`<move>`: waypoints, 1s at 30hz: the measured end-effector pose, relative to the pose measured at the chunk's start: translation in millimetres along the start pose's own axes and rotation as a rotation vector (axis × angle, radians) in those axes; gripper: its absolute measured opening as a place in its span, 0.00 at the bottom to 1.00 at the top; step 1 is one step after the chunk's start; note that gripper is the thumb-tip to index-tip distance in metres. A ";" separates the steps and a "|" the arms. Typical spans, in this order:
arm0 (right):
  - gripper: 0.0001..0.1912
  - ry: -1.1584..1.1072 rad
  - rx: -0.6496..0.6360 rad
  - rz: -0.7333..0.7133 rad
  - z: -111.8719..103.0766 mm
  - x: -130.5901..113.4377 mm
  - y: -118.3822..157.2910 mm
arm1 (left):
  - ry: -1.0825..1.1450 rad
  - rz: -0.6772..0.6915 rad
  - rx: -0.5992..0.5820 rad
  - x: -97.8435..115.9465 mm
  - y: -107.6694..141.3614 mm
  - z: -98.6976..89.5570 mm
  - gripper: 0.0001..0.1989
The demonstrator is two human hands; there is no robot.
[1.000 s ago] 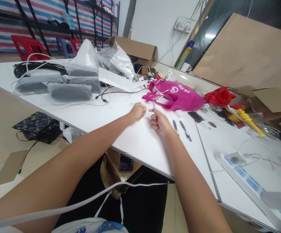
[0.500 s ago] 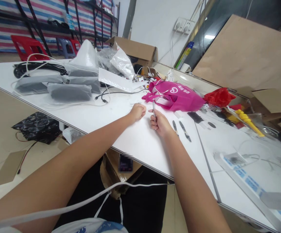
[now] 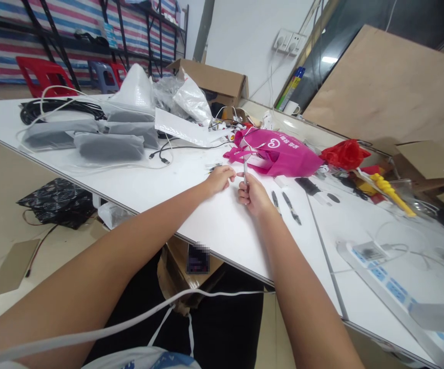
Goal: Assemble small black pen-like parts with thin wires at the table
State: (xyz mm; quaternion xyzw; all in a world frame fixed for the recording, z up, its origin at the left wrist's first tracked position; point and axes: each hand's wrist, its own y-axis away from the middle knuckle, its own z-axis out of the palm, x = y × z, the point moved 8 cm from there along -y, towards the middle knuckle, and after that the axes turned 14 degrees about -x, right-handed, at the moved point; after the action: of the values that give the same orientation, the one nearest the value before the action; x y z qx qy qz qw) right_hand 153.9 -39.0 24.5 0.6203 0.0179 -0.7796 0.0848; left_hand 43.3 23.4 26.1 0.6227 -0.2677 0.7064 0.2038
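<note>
Upright in my right hand [image 3: 253,195] is a grey pen [image 3: 245,171], its barrel held by closed fingers. My left hand [image 3: 220,179] is just left of it, fingers curled and their tips close to the right hand. Whether a small part sits between the left fingertips I cannot make out. Behind the left hand lie a few thin, small pieces [image 3: 213,166], partly hidden by it. To the right of my right hand, two dark pens [image 3: 291,207] lie side by side on the white table [image 3: 229,233].
A pink bag [image 3: 294,154] lies behind my hands, with a red plastic bag [image 3: 344,154] to its right. Grey wrapped packages [image 3: 110,147] and black cables [image 3: 60,108] are on the left. A power strip [image 3: 386,282] lies at the right, and a white cable [image 3: 137,320] crosses my lap.
My left hand has moved slightly right, closer to the right hand, and its fingers have loosened from a tight curl. More of the small pieces behind it now shows. The pen stays in my right hand.
</note>
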 end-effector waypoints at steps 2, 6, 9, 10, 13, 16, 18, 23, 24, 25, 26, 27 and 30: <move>0.15 -0.002 0.044 -0.034 -4.5 -2.4 -0.5 | -0.097 0.026 -0.025 -0.5 -0.7 1.5 0.05; 0.15 -0.005 0.120 -0.114 -13.1 -6.5 -3.7 | -0.322 0.090 -0.077 -0.9 -0.2 7.0 0.14; 0.13 0.000 0.205 -0.210 -20.8 -12.4 -3.4 | -0.472 0.138 -0.114 3.0 3.1 14.1 0.15; 0.11 0.000 0.227 -0.235 -22.7 -14.0 -2.6 | -0.513 0.141 -0.121 4.3 4.5 16.2 0.15; 0.07 -0.021 0.242 -0.258 -24.5 -16.0 -1.0 | -0.586 0.137 -0.125 7.6 8.3 19.8 0.16; 0.07 -0.039 0.214 -0.268 -23.2 -18.1 0.1 | -0.606 0.159 -0.150 8.5 9.0 22.9 0.16; 0.09 -0.026 0.216 -0.256 -23.5 -18.6 1.1 | -0.617 0.168 -0.172 6.4 7.6 24.2 0.15; 0.16 -0.006 0.211 -0.205 -22.8 -16.3 2.4 | -0.600 0.182 -0.242 0.8 3.7 26.9 0.16; 0.17 -0.011 0.200 -0.196 -22.0 -15.4 2.1 | -0.588 0.179 -0.254 0.4 3.4 27.1 0.17; 0.17 -0.016 0.188 -0.184 -21.1 -14.2 1.6 | -0.573 0.174 -0.260 0.2 3.3 27.0 0.17; 0.17 -0.018 0.177 -0.171 -20.4 -13.0 0.9 | -0.556 0.166 -0.265 0.2 3.2 26.9 0.17; 0.17 -0.015 0.165 -0.162 -19.9 -12.2 0.1 | -0.539 0.160 -0.269 0.3 3.2 26.9 0.17; 0.18 0.059 0.153 -0.197 -20.5 -15.5 -1.9 | -0.504 0.152 -0.252 1.3 2.9 25.7 0.15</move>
State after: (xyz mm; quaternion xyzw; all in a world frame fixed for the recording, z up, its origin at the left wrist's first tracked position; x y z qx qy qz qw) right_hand 176.8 -32.8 34.7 0.6430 0.0217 -0.7645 -0.0404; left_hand 61.1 4.8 29.1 0.7265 -0.4412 0.5040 0.1532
